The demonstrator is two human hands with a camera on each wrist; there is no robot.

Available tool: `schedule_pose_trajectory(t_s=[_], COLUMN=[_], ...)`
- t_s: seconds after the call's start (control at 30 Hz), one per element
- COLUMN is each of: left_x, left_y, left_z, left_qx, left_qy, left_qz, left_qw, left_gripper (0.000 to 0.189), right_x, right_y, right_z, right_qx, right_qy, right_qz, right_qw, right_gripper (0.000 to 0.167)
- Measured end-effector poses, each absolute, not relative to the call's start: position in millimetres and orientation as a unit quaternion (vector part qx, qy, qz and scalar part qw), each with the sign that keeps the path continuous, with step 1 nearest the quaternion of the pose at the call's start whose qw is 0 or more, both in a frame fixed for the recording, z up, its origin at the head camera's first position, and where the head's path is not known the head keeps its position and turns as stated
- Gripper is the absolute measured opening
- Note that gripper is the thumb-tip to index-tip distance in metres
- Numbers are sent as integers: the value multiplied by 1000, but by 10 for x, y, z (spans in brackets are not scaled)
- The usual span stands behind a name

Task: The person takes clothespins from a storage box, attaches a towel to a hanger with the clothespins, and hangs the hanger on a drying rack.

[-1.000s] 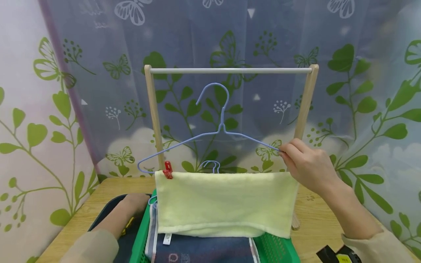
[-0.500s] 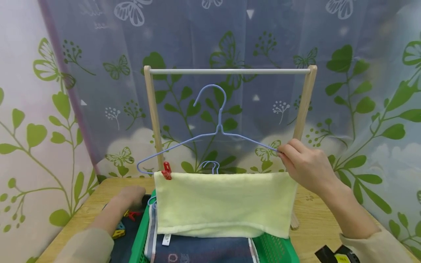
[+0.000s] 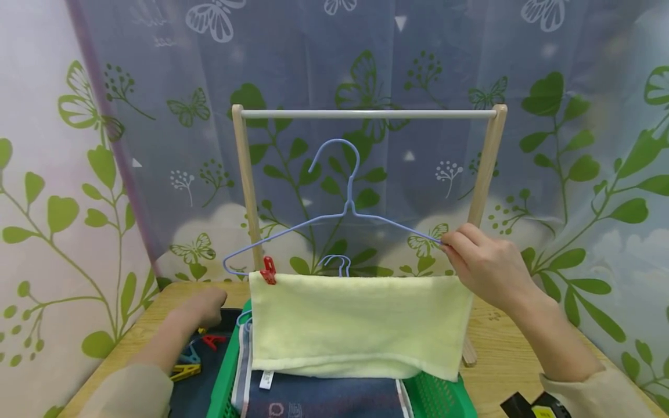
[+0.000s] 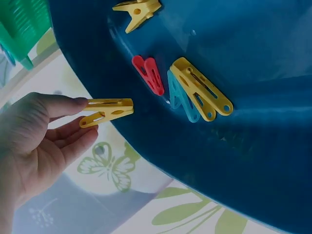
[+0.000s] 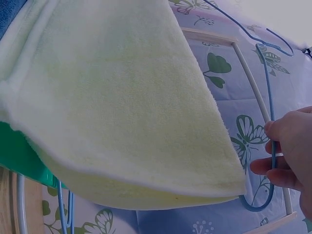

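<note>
My right hand (image 3: 488, 264) pinches the right arm of a blue clothes hanger (image 3: 349, 203), holding it up in front of the rack. A pale yellow towel (image 3: 360, 325) hangs folded over the hanger's lower bar. Near the towel's left top corner a red clothespin (image 3: 268, 271) is clipped on. In the left wrist view my left hand (image 4: 48, 141) pinches a yellow clothespin (image 4: 109, 109) between thumb and fingers, at the rim of a dark blue tub (image 4: 146, 141). Inside the tub lie a red clothespin (image 4: 148, 74), a teal clothespin (image 4: 180, 97) and two yellow ones.
A wooden rack with a white rail (image 3: 366, 114) stands on the wooden table (image 3: 491, 348). Below the towel, a green basket (image 3: 439, 392) holds a dark blue and striped cloth (image 3: 324, 397) and more hangers. A patterned curtain covers the back.
My left hand has risen out of the tub and shifted slightly left, uncovering the clothespins lying there. The right hand, hanger and towel stay nearly where they were.
</note>
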State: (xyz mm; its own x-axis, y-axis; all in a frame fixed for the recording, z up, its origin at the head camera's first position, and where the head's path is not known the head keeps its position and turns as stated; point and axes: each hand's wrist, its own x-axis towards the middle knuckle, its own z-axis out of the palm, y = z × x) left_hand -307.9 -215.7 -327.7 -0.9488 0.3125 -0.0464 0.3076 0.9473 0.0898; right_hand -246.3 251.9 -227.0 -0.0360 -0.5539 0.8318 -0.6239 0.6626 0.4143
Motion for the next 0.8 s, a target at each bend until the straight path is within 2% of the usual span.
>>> schedule_pose_trajectory(t_s=[0.17,0.33,0.5,0.67,0.8], left_x=[-3049,-3043,-3031,-2982,-2893], left_y=[-2243,-2326,-2442,-2545,-2594], left_z=[-3223,-3147,-3040,-2892,-2770], left_qx=[176,164,178,186,189], left_qy=[983,982,976,968,963], left_qz=[52,83,92,121,142], left_qw=[-5,-33,-87,-116,-130], left_gripper=[14,30,34,42,39], right_x=[-2468,-2472,-2478,-2472,-2470], right_y=[2516,2515,2511,2508,2506], right_z=[-2282,-2281,-2276,-2270,-2258], right_qx=[410,409,409,410,409], right_qy=[-721,-722,-719,-714,-711], right_qz=[34,33,35,39,39], right_qw=[557,557,560,566,571], right_gripper=[44,44,44,43,43])
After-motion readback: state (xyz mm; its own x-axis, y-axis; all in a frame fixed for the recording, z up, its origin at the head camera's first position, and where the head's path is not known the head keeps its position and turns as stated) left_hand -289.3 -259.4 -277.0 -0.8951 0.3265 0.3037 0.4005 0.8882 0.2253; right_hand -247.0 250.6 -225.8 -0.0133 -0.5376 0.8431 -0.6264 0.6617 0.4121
